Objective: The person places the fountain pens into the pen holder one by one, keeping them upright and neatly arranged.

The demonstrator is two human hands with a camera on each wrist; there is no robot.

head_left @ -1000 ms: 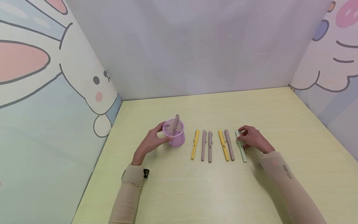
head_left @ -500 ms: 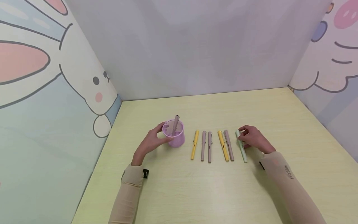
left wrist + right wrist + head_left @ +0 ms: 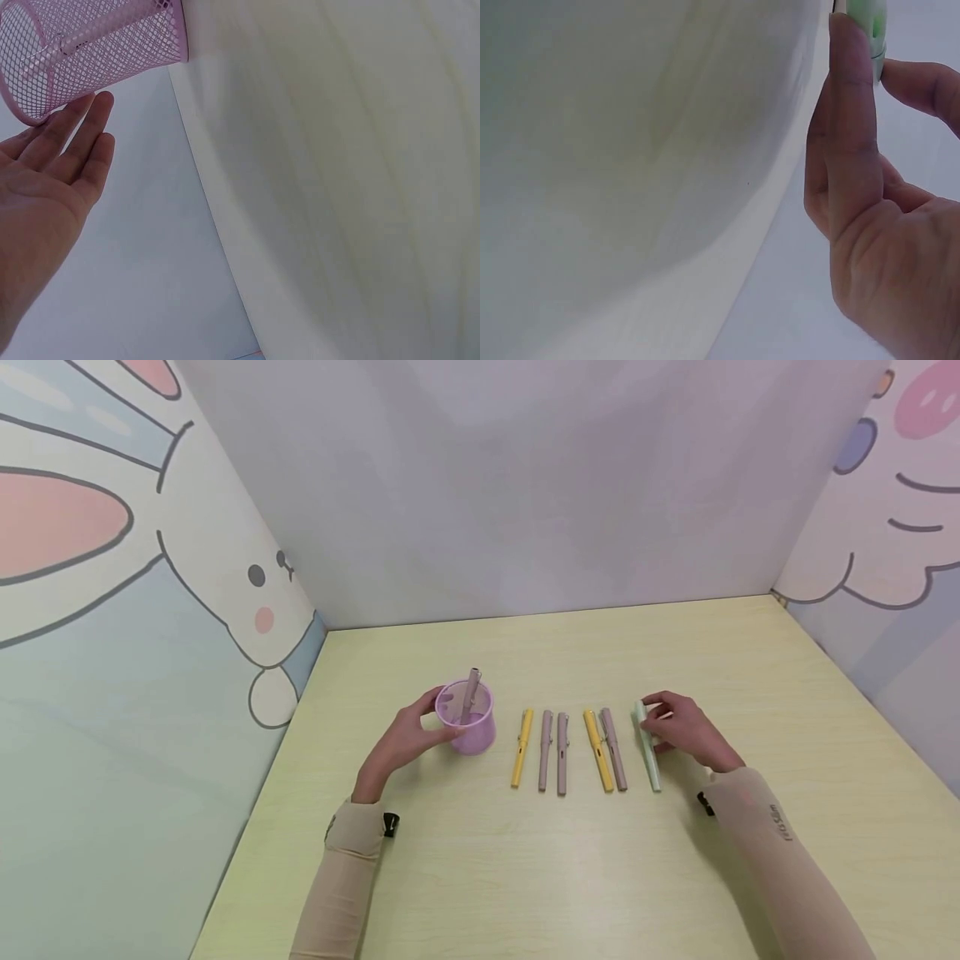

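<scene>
In the head view my left hand [image 3: 405,740] holds a pink mesh pen cup [image 3: 477,739], thumb at the near side and fingers at the far side. The cup stands upright on the table with one mauve pen [image 3: 470,695] leaning in it. The left wrist view has the hand [image 3: 56,176] touching the mesh cup [image 3: 112,60] near its rim. My right hand [image 3: 681,727] pinches a pale green pen [image 3: 648,756] by its upper end. In the right wrist view that pen [image 3: 868,22] sits between thumb and fingertips; its other end is out of frame.
Between the hands lie a yellow pen [image 3: 522,749], two mauve pens [image 3: 545,752] side by side, then another yellow pen [image 3: 598,750] beside a mauve pen [image 3: 614,749]. A pale wall [image 3: 525,485] stands behind the table [image 3: 487,877], with cartoon-printed panels [image 3: 150,693] at both sides.
The green pen's upper end has risen slightly, and my right hand has shifted a little away and to the right with it. My left hand and the cup have stayed in place.
</scene>
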